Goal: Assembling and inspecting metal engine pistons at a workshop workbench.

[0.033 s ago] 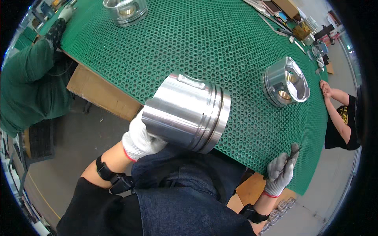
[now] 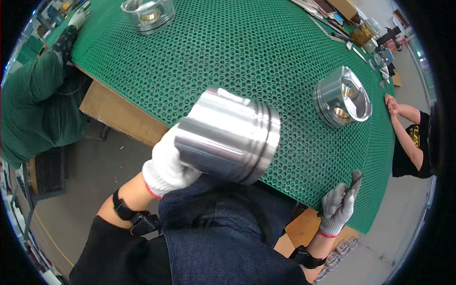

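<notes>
While the left hand (image 2: 166, 159) clasps one end of a tilted silver piston (image 2: 225, 137) across the near edge of the green worktop (image 2: 228, 57), right hand (image 2: 338, 204) at that edge, grip loosely spread, perforated surface stretching toward a second piston (image 2: 332, 97) at right.

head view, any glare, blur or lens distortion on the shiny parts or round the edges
In the head view, bright glare bands run along the held piston, and its ring grooves look smeared, probably by motion; in the head view, the second piston, at right on the green mat, looks sharper; in the head view, fisheye distortion bows the mat's right edge, and the picture's corners go black.
</notes>
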Available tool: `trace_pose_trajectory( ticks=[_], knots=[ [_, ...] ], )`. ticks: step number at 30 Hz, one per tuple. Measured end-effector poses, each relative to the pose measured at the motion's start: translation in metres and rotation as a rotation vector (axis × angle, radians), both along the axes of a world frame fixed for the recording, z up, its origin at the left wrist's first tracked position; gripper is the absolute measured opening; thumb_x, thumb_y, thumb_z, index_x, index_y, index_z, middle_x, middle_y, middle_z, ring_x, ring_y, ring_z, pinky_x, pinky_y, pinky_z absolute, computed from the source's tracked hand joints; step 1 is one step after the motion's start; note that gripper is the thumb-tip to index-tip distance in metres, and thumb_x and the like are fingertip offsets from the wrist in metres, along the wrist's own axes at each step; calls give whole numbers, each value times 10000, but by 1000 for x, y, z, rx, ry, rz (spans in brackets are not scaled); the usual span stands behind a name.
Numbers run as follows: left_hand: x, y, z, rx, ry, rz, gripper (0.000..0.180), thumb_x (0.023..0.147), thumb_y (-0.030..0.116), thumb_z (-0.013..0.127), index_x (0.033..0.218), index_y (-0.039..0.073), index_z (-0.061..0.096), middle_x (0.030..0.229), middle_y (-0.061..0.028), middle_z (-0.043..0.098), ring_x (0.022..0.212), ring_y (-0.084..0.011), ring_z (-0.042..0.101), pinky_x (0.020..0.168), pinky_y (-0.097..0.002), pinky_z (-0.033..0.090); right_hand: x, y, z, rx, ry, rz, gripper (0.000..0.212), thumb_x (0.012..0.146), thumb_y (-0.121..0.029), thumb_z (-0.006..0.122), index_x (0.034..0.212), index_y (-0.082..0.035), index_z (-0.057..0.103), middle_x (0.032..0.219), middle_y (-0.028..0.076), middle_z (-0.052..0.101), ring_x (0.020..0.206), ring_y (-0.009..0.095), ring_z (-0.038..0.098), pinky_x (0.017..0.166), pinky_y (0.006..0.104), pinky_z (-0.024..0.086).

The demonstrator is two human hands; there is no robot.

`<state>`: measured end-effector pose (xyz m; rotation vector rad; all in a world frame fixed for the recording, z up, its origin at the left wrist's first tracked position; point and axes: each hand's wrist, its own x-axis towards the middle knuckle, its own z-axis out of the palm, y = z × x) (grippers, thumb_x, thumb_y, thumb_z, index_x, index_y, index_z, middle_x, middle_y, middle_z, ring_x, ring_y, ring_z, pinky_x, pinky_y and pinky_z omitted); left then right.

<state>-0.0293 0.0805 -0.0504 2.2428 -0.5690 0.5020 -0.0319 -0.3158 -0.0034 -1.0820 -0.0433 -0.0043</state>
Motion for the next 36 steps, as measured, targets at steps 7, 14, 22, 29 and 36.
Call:
trace_pose_trajectory(
  ticks=[7,14,22,29,36],
  knots=[
    [63,-76,96,195,-412,-238,483,668,232,759,1122,147,615,1315,-204,517,1146,-439,544,936,-582,466,-6,-6,5,-54,28,-118,543,935,-293,595,1337,9,388,590,25,459,396,101,419,353,235,335],
    [91,-102,91,245,-122,-308,508,685,239,755,1114,16,603,1264,-195,577,1162,-394,569,1011,-498,454,-14,-4,-11,156,90,-110,527,917,-262,599,1319,29,420,648,121,559,418,139,460,364,261,374],
    [40,-163,135,433,-305,-335,362,685,151,736,1009,42,615,1138,-123,633,1092,-304,613,999,-458,479,-46,15,43,-847,-188,-105,205,812,-47,611,995,2,689,741,130,640,595,215,595,568,309,472],
    [40,-165,120,457,-342,-326,341,698,202,690,993,48,612,1103,-106,604,1059,-284,592,990,-453,472,-25,38,46,-918,-271,-158,139,773,-37,668,907,-7,684,760,130,647,651,264,631,604,340,491],
    [64,-176,133,553,-205,-391,404,680,200,715,1042,62,603,1087,-105,645,1049,-325,622,918,-430,491,-19,39,52,-1049,-370,-69,139,772,-43,677,910,-25,681,740,118,639,625,282,635,573,352,497]
  ],
)
